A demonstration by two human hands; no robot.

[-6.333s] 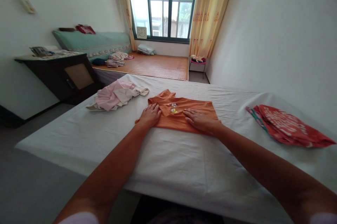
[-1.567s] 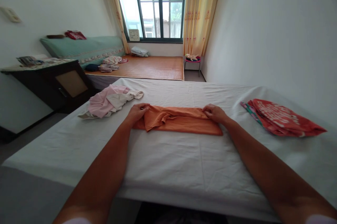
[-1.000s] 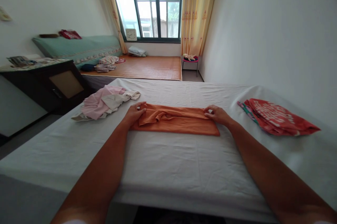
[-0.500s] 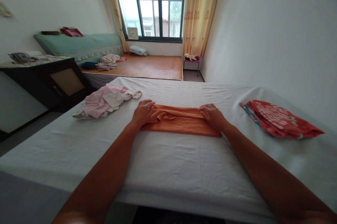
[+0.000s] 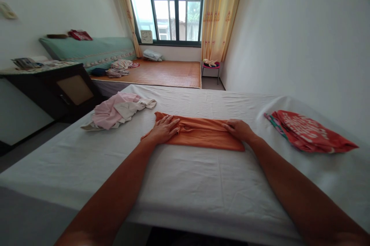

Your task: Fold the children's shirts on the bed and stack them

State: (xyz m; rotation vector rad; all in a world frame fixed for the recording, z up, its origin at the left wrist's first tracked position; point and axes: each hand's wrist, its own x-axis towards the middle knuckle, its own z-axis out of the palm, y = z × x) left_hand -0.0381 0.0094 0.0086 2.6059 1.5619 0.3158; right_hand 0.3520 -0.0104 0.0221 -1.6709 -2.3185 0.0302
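Observation:
An orange shirt (image 5: 202, 138) lies folded into a long narrow strip on the white sheet (image 5: 190, 184) in front of me. My left hand (image 5: 163, 130) rests flat on the shirt's left end, fingers stretched out and spread. My right hand (image 5: 239, 129) lies on the right end, palm down with the fingers laid on the cloth. Neither hand lifts the fabric.
A pink and cream heap of clothes (image 5: 117, 109) lies at the left of the sheet. Folded red patterned cloth (image 5: 308, 136) sits at the right, near the wall. A dark cabinet (image 5: 54, 91) stands on the left, a mat-covered bed (image 5: 156, 72) and window beyond.
The shirt went from a wide flat fold to a narrow strip. In the last second both hands let go of its far edge and now lie flat on its ends.

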